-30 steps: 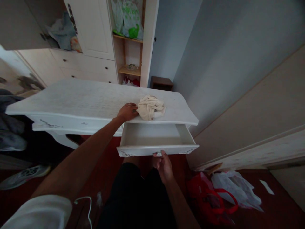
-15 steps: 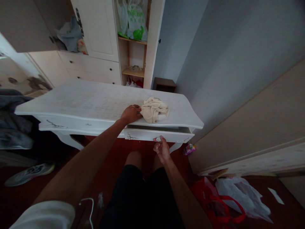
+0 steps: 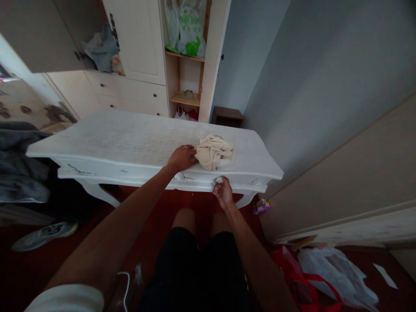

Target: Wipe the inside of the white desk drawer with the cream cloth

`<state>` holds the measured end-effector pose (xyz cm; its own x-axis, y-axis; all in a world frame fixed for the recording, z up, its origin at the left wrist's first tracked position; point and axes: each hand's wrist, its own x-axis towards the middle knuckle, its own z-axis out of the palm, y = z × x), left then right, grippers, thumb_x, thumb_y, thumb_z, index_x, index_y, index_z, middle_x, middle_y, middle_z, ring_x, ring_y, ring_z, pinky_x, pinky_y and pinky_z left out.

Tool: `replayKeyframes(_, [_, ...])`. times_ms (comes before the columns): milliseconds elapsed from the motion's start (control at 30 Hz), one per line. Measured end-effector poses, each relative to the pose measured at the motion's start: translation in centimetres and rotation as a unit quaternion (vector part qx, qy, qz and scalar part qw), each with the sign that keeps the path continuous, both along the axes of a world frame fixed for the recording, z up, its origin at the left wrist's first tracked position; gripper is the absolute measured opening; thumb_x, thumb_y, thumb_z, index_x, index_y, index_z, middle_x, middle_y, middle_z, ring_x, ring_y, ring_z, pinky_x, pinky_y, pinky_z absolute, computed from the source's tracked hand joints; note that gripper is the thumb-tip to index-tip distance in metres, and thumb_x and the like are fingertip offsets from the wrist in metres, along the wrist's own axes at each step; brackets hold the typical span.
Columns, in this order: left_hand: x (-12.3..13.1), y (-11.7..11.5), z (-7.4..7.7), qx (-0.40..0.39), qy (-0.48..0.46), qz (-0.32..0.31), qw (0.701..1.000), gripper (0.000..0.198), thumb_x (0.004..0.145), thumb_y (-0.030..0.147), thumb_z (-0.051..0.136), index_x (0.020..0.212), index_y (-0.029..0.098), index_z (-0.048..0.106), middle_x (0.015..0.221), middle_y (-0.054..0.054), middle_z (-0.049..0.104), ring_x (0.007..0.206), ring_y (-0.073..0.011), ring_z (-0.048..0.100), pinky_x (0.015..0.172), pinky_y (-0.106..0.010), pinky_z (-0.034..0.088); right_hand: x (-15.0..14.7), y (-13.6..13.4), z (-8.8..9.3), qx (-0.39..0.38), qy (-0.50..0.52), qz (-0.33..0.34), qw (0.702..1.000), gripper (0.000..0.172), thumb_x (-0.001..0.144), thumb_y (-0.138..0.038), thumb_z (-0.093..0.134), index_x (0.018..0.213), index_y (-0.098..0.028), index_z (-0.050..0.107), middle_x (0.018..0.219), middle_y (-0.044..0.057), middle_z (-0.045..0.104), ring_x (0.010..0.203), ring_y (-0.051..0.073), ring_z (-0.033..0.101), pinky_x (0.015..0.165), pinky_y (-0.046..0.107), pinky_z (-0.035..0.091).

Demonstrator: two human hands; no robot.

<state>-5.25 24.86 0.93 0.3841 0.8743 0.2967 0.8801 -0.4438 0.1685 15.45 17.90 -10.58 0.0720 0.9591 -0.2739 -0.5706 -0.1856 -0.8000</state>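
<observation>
My right hand [image 3: 223,192] has its thumb and fingers closed around the pale round drawer knob [image 3: 219,179]. The right drawer [image 3: 240,180] of the white desk [image 3: 136,132] sits flush with the front, its face bearing carved silvery trim. On the desktop, my left hand [image 3: 182,157] lies palm down at the left edge of a crumpled beige cloth [image 3: 211,151], its fingertips against the fabric. The fingers look stretched rather than gripping.
A white wardrobe [image 3: 136,47] with plastic bags [image 3: 191,30] on its shelf stands behind the desk. Dark clothes [image 3: 19,164] hang at the left, above a shoe [image 3: 45,236]. Right, a red bag [image 3: 295,277] and a white plastic bag [image 3: 338,275] lie on the floor.
The right drawer, partly open before, has slid in and is shut, with my right hand still on its knob. My left hand stays beside the cloth. The view has shifted slightly.
</observation>
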Motion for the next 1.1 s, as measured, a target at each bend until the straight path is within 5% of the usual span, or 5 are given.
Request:
replayKeyframes(500, [-0.3,0.4,-0.5,0.012,0.009,-0.02,1.0,0.041,0.087,0.036,0.048,0.118,0.022,0.07,0.13,-0.009,0.064,0.123,-0.0243,0.057,0.109,-0.037,0.041,2.7,-0.3,2.1,-0.099,-0.128,0.14,0.977,0.043,0.09,-0.055,0.048,0.078,-0.017,0.062,0.048,0.001,0.059,0.036,0.011,0.044,0.039,0.022,0.035])
replayKeyframes(700, [-0.2,0.0,-0.2,0.011,0.021,-0.015,1.0,0.042,0.087,0.035,0.047,0.119,0.02,0.069,0.129,-0.01,0.064,0.125,-0.0232,0.056,0.109,-0.035,0.041,5.7,-1.0,8.9,0.115,-0.497,0.246,0.824,0.047,0.08,-0.056,0.068,0.052,-0.019,0.058,0.033,-0.003,0.048,0.034,0.01,0.04,0.042,0.024,0.027])
replayKeyframes(900, [-0.3,0.2,-0.4,0.006,0.019,-0.023,1.0,0.042,0.089,0.036,0.046,0.12,0.02,0.069,0.13,-0.011,0.063,0.127,-0.0234,0.054,0.11,-0.036,0.04,4.0,0.9,18.2,0.335,-0.579,0.053,0.742,0.035,0.088,-0.051,0.059,0.094,-0.019,0.071,0.072,0.002,0.067,0.065,0.017,0.06,0.068,0.03,0.046])
replayKeyframes(1000, [-0.4,0.2,-0.4,0.003,0.005,-0.025,1.0,0.041,0.088,0.037,0.047,0.119,0.023,0.069,0.13,-0.009,0.063,0.126,-0.0231,0.055,0.11,-0.037,0.04,2.0,3.8,18.9,0.347,-0.629,0.046,0.694,0.07,0.078,-0.06,0.068,0.13,-0.015,0.056,0.122,0.015,0.062,0.108,0.029,0.06,0.096,0.045,0.045])
replayKeyframes(1100, [-0.4,0.1,-0.2,-0.003,-0.005,-0.024,1.0,0.039,0.087,0.037,0.05,0.117,0.024,0.071,0.129,-0.009,0.064,0.126,-0.0242,0.055,0.109,-0.037,0.042,0.3,7.1,16.6,0.31,-0.679,0.12,0.655,0.113,0.059,-0.067,0.079,0.147,-0.012,0.035,0.154,0.023,0.029,0.144,0.043,0.023,0.113,0.058,0.026])
